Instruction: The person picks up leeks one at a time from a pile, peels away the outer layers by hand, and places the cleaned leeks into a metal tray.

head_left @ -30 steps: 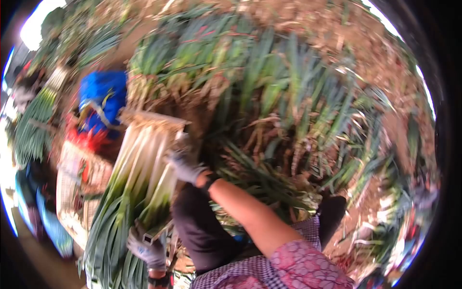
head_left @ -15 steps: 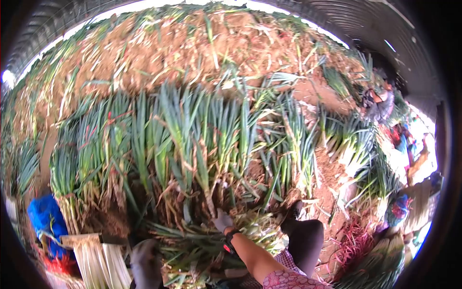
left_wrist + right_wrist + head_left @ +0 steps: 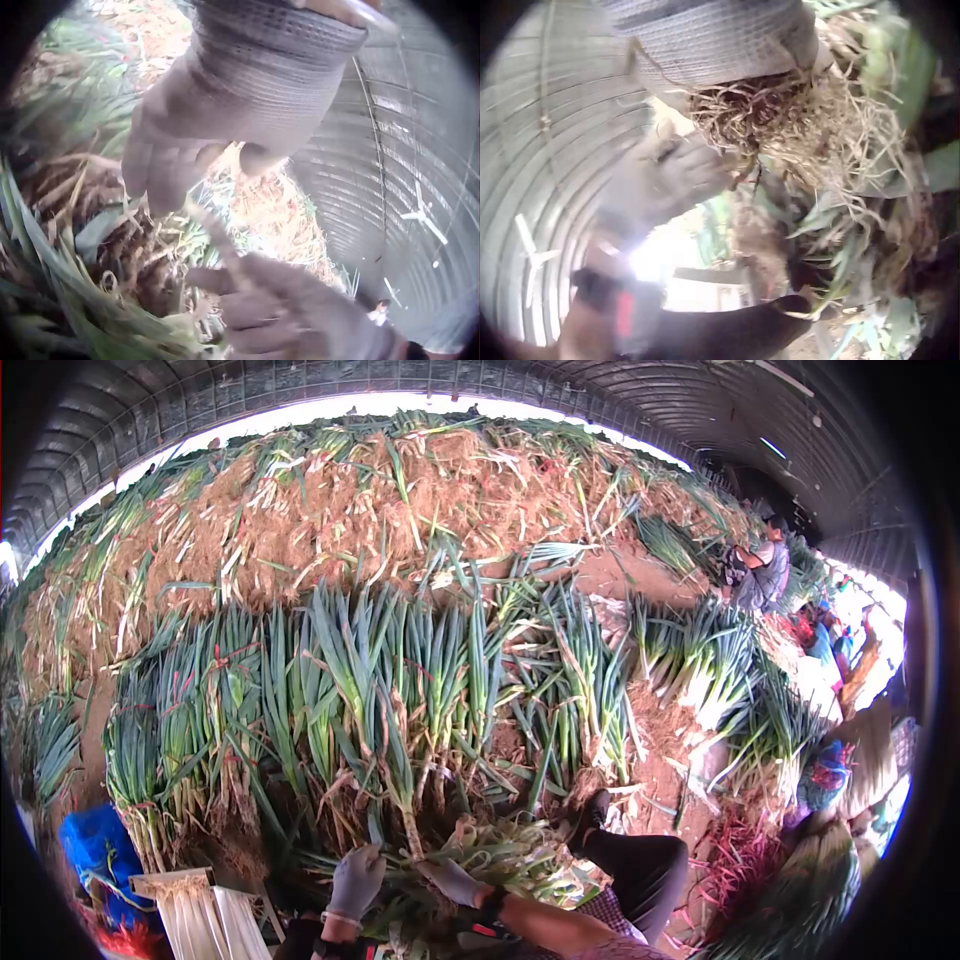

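My right hand (image 3: 452,881), in a pale knit glove, holds one leek (image 3: 411,830) near its root end. The leek's green leaves point away into the standing row. In the right wrist view, a tuft of brown roots (image 3: 757,112) sticks out beside the glove. My left hand (image 3: 357,882), also gloved, hovers just left of the leek stalk. In the left wrist view, the left fingers (image 3: 161,169) are loosely bent, with a gap between them and the thumb. Leek stalk also shows there, running from the right hand toward the left fingertips.
A long row of leeks (image 3: 230,690) stands ahead. Cleaned white stalks (image 3: 190,920) lie against a wooden board (image 3: 172,878) at lower left, beside a blue bag (image 3: 100,850). Stripped leaves (image 3: 520,855) lie near my knees. Another person (image 3: 765,570) sits at far right.
My hands left the cleaned bundle at left. My right hand reached the row, took a leek by its lower end and drew it nearer. My left hand came in beside it; the view swung right.
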### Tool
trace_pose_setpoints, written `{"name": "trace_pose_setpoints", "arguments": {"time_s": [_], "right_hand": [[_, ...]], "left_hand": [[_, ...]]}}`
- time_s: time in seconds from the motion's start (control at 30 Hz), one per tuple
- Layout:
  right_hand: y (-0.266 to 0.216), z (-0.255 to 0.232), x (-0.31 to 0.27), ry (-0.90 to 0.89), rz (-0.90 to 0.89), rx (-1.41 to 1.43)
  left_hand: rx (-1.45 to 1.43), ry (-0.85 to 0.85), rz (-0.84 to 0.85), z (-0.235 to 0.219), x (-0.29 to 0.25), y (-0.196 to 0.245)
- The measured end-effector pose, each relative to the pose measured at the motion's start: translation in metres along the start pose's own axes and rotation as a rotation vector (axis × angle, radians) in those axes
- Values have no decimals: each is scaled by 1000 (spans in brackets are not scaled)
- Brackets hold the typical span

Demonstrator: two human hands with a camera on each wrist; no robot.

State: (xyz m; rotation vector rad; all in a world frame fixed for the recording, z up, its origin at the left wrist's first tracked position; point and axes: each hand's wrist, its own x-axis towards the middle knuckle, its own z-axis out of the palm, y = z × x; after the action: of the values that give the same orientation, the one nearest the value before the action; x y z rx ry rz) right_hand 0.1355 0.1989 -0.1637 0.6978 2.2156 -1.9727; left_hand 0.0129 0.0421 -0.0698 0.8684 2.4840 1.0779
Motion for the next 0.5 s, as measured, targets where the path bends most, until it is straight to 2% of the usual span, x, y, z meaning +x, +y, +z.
{"name": "trace_pose_setpoints", "arguments": {"time_s": [0.03,0.1,0.13,0.2,0.23,0.27,0.3,0.37,0.4,0.43,0.5], "right_hand": [[-23,-5,-21,-6,3,-7],[-71,-13,-66,-132,-261,-109],[-103,-23,-96,-228,-172,-219],[-111,-35,-127,-305,-112,-328],[-109,-35,-143,-374,-54,-429],[-104,-39,-144,-438,224,-270],[-96,-41,-144,-438,232,-264],[-83,-45,-141,-304,-554,-497],[-82,-41,-139,-222,-192,-476],[-65,-34,-133,-218,-182,-469],[-8,-29,-102,-15,-378,-513]], "left_hand": [[-31,-74,-91,7,0,-4],[-991,-86,-461,9,0,16],[-1244,-68,-562,8,1,16],[-1535,-64,-349,-3,8,12],[-1530,38,-369,-16,-3,37],[-1516,137,-340,-16,-2,40],[-1497,231,-315,-13,-2,41],[-1426,208,-53,-18,-1,33],[-1378,170,-40,-23,-6,25],[-1270,183,-67,-42,-16,35],[-1410,376,-94,-49,-17,9]]}}
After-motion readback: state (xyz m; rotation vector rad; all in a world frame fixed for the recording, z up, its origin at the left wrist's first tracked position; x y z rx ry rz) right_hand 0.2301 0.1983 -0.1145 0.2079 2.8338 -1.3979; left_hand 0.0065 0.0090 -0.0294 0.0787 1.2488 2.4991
